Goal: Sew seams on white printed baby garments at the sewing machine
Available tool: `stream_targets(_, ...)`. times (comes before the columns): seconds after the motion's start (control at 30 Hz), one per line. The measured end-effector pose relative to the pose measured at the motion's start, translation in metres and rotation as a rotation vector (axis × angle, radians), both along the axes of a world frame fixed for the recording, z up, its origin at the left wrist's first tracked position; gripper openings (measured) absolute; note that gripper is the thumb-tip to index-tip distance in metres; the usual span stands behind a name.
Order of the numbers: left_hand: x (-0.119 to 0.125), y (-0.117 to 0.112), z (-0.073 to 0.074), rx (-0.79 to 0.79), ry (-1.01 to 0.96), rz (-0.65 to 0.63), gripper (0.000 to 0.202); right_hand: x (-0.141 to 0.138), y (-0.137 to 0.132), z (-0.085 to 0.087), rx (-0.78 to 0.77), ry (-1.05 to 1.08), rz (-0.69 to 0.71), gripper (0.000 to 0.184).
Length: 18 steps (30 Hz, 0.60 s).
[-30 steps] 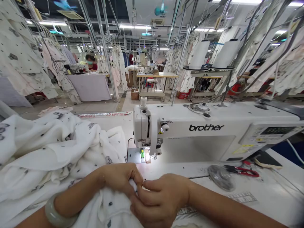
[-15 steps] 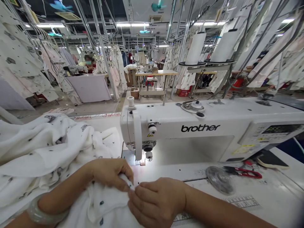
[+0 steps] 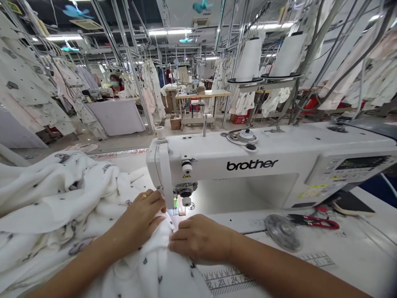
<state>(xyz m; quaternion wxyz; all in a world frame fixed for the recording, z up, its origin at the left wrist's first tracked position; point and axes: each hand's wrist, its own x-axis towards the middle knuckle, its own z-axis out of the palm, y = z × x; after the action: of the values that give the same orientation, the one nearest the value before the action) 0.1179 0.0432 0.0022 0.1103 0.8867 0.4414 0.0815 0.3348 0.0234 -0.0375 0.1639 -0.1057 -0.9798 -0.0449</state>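
Note:
A white fabric (image 3: 56,207) with small dark prints lies heaped on the left of the sewing table and runs under both my hands. My left hand (image 3: 141,217) presses flat on the cloth right beside the needle area, fingers stretched out, a ring on one finger. My right hand (image 3: 198,238) rests on the cloth's edge just in front of the presser foot (image 3: 181,207), fingers curled and pinching the fabric. The white Brother sewing machine (image 3: 254,165) stands behind the hands, its lamp lighting the needle plate.
Red-handled snips (image 3: 313,222) and a grey round disc (image 3: 282,231) lie on the table to the right. A printed ruler (image 3: 229,281) runs along the table's front. Two thread cones (image 3: 269,58) stand behind the machine. Hanging garments fill the hall; a person sits far left.
Both hands have moved forward with the fabric edge, from in front of the machine up to the presser foot. My left hand opened from a pinch to lying flat. The view shifted right.

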Motion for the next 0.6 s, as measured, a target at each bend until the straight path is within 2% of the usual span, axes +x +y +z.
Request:
stream_targets(0.1, -0.010, -0.006, -0.007, 0.025, 0.028, -0.029, 0.016, 0.000, 0.001, -0.001, -0.018, 0.005, -0.006, 0.018)
stream_targets(0.2, -0.015, -0.003, -0.011, -0.015, 0.040, 0.007, 0.013, 0.001, 0.001, -0.003, -0.032, -0.001, -0.008, 0.016)
stream_targets(0.33, -0.010, 0.005, -0.013, -0.092, -0.046, 0.081, 0.011, 0.001, 0.001, -0.004, -0.030, -0.005, -0.006, 0.014)
stream_targets(0.47, -0.003, 0.008, -0.017, -0.066, -0.075, 0.070, 0.015, 0.000, 0.002, -0.002, 0.018, 0.009, 0.023, 0.013)
stream_targets(0.6, -0.005, 0.008, -0.027, -0.043, -0.087, 0.082, 0.009, 0.000, 0.003, -0.001, 0.074, 0.019, 0.069, 0.015)
